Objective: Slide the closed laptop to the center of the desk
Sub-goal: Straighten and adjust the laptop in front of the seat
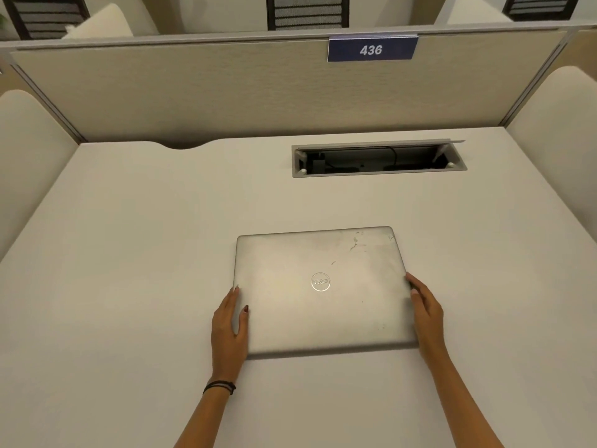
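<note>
A closed silver laptop (319,289) lies flat on the pale desk (129,253), a round logo in the middle of its scratched lid. My left hand (229,328) grips its left edge, thumb resting on the lid and fingers along the side. My right hand (426,315) presses against its right edge, fingers stretched along the side. The laptop sits slightly right of the desk's middle, nearer to me than to the back panel.
An open cable box (378,160) with wires inside is sunk into the desk at the back right. A beige partition (226,88) with a blue sign "436" (371,49) closes the back. Side panels (29,150) flank the desk on both sides.
</note>
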`<action>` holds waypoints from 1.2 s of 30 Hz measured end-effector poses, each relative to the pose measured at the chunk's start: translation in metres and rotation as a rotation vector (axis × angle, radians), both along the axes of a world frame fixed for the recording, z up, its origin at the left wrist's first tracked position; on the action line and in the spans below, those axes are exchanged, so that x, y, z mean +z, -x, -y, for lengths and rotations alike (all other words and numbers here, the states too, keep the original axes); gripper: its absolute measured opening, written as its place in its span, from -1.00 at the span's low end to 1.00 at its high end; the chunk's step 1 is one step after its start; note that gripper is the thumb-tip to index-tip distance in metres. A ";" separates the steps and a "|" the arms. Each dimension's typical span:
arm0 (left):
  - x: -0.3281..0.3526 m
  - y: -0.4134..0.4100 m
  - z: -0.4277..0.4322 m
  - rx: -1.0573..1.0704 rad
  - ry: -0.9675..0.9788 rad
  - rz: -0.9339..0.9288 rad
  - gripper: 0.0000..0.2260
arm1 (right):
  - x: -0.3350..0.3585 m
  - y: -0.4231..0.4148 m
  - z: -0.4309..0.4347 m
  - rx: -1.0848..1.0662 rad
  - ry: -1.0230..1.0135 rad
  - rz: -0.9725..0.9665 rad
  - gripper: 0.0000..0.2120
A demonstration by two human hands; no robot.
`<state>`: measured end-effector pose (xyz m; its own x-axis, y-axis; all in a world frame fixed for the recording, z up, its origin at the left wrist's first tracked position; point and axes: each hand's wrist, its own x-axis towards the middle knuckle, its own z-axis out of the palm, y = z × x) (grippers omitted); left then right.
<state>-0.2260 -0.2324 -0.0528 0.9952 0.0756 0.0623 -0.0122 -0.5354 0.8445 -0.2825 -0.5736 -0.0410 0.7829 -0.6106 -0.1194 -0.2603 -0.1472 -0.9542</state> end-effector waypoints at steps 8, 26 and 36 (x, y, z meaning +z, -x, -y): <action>0.006 -0.028 -0.010 0.074 0.087 0.001 -0.68 | -0.003 -0.019 -0.016 -0.045 -0.072 0.029 -0.68; 0.011 -0.015 0.008 0.297 0.137 -0.055 -0.67 | -0.004 -0.022 -0.011 -0.034 -0.115 0.078 -0.68; 0.009 -0.007 0.012 0.336 0.187 -0.054 -0.68 | -0.002 -0.024 -0.014 -0.090 -0.065 0.093 -0.70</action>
